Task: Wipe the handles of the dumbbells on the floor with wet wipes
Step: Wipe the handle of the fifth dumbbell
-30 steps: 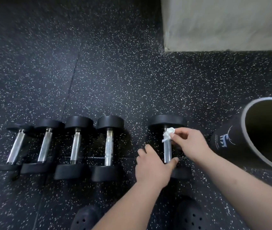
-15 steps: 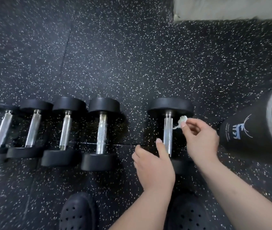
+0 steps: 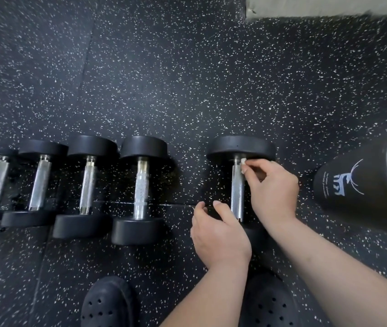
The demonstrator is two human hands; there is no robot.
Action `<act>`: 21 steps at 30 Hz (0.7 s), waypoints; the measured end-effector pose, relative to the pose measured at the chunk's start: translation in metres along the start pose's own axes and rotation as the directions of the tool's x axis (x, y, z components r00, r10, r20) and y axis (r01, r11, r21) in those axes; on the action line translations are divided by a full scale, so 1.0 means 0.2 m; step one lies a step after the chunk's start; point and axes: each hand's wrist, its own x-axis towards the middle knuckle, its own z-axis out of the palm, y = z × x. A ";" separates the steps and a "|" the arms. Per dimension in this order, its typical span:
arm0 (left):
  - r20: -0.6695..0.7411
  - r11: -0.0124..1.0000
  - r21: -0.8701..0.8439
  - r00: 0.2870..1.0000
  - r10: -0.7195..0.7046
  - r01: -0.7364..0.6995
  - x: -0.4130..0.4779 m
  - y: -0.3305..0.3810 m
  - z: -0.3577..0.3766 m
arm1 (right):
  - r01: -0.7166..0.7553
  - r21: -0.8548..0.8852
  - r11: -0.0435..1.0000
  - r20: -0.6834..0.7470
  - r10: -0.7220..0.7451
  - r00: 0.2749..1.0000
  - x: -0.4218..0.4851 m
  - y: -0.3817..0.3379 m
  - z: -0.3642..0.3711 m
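Several black dumbbells with chrome handles lie in a row on the speckled floor. The rightmost dumbbell (image 3: pixel 238 185) lies apart from the others. My right hand (image 3: pixel 272 192) pinches a small white wet wipe (image 3: pixel 243 164) against the top of its handle, just under the far weight. My left hand (image 3: pixel 218 234) hovers over the near end of that dumbbell, fingers loosely curved and holding nothing; it hides the near weight. The neighbouring dumbbell (image 3: pixel 141 187) lies to the left.
A black cylinder with a white deer logo (image 3: pixel 352 185) lies on its side at the right. A pale block (image 3: pixel 317 5) stands at the back right. My two black perforated shoes (image 3: pixel 107 305) are at the bottom edge.
My right hand moved the wipe off to the right of the handle, then back onto its top end. My left hand let go of the handle's lower end. The camera tilted down.
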 end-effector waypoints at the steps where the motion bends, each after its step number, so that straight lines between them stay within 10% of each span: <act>1: 0.001 1.000 -0.001 1.000 -0.002 0.002 0.00 0.00 0.00 | 0.013 -0.018 1.000 0.011 -0.013 1.000 0.00 0.00 0.01; 12: 0.009 0.999 -0.031 1.000 -0.020 0.021 0.00 0.00 0.01 | 0.198 -0.403 0.894 0.308 -0.071 0.949 -0.11 -0.05 0.01; 21: 0.018 0.998 -0.058 1.000 -0.023 0.024 0.00 0.02 0.00 | 0.076 -0.189 0.979 0.319 -0.012 0.948 -0.11 -0.01 0.00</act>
